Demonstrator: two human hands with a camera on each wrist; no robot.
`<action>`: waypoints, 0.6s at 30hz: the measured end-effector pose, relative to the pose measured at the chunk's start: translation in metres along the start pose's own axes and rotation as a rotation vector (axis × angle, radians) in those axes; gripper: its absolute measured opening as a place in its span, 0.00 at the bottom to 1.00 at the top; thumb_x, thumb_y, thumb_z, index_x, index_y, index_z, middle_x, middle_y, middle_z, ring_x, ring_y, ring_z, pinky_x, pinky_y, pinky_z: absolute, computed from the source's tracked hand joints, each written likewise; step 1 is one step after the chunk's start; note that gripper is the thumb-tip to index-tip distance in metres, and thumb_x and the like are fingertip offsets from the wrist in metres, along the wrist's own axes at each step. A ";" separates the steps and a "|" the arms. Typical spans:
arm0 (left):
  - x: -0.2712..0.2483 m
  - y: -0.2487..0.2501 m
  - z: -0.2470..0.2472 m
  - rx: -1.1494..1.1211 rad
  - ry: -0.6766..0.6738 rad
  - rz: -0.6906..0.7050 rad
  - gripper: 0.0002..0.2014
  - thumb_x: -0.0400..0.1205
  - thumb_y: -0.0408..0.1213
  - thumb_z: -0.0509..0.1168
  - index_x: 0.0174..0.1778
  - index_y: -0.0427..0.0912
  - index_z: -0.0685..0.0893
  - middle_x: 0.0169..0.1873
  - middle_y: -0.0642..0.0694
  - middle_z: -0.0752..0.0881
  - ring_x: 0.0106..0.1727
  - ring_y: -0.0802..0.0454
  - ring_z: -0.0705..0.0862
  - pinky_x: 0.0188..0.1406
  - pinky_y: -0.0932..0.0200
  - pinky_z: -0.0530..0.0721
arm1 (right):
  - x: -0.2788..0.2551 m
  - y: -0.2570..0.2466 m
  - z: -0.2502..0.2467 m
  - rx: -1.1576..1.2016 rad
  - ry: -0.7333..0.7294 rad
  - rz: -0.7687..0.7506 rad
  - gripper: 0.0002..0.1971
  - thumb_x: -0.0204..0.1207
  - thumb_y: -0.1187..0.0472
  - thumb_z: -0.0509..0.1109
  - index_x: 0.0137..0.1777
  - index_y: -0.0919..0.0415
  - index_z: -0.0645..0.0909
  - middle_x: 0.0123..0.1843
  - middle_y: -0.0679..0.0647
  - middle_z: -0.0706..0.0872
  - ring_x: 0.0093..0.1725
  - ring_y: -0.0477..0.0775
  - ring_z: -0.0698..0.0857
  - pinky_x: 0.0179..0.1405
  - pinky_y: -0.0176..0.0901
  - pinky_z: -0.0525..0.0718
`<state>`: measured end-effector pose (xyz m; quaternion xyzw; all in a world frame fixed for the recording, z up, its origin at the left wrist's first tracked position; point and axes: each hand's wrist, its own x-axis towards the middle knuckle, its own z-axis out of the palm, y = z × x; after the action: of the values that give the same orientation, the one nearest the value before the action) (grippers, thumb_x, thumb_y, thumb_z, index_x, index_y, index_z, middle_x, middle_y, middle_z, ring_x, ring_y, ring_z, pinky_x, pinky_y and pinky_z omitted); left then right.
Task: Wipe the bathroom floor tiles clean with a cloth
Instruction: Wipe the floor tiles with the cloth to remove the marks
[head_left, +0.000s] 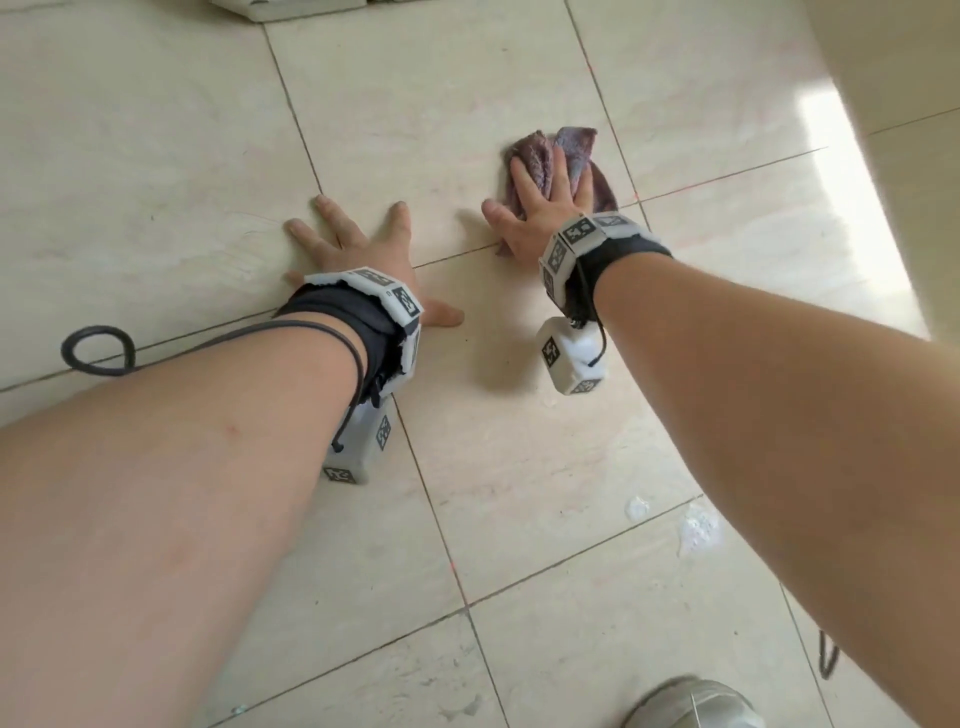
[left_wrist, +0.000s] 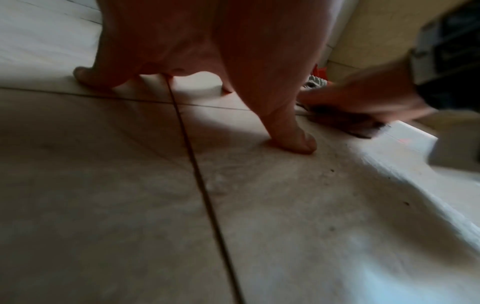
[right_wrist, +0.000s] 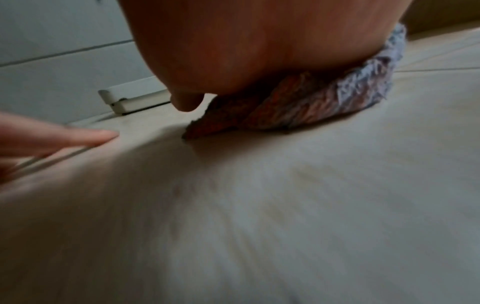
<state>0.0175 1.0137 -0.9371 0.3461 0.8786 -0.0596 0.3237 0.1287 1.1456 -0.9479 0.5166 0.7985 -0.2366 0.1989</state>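
Note:
A crumpled purple-grey cloth (head_left: 576, 150) lies on the beige floor tiles (head_left: 156, 130) right of centre. My right hand (head_left: 545, 195) presses flat on the cloth with straight, spread fingers, the thumb out on bare tile. In the right wrist view the palm covers the cloth (right_wrist: 324, 102), whose edges stick out below and to the right. My left hand (head_left: 358, 249) rests flat on the floor to the left, fingers splayed and holding nothing. The left wrist view shows its thumb (left_wrist: 293, 142) planted on the tile and the right hand (left_wrist: 369, 96) blurred on the cloth.
Small wet blobs (head_left: 696, 525) sit on the tile near my right forearm. A grey shoe (head_left: 696, 701) shows at the bottom edge. A black cable loop (head_left: 98, 351) lies at the left. A white fixture base (right_wrist: 132, 100) stands against the wall ahead. Sunlight falls along the right.

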 end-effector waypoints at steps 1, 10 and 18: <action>0.002 0.000 0.000 -0.007 0.001 0.001 0.61 0.59 0.69 0.79 0.82 0.62 0.48 0.82 0.31 0.32 0.81 0.22 0.36 0.69 0.16 0.57 | 0.007 -0.011 -0.005 0.004 -0.015 -0.004 0.36 0.80 0.29 0.49 0.85 0.35 0.44 0.86 0.46 0.31 0.84 0.61 0.29 0.81 0.68 0.36; 0.002 -0.001 0.001 -0.012 0.023 0.017 0.60 0.59 0.70 0.78 0.81 0.62 0.49 0.83 0.32 0.33 0.81 0.22 0.37 0.70 0.19 0.58 | -0.032 0.036 0.016 -0.122 -0.075 -0.220 0.32 0.81 0.30 0.48 0.83 0.31 0.43 0.85 0.37 0.31 0.84 0.51 0.31 0.81 0.64 0.39; 0.008 -0.002 0.002 -0.028 0.017 0.020 0.62 0.57 0.70 0.79 0.82 0.63 0.48 0.82 0.31 0.32 0.81 0.22 0.34 0.68 0.15 0.57 | 0.026 -0.011 -0.016 -0.129 0.009 -0.136 0.35 0.81 0.30 0.42 0.86 0.39 0.43 0.87 0.50 0.32 0.84 0.63 0.32 0.80 0.71 0.36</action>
<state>0.0132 1.0163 -0.9442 0.3509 0.8784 -0.0410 0.3218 0.1070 1.1697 -0.9475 0.4483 0.8462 -0.1954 0.2115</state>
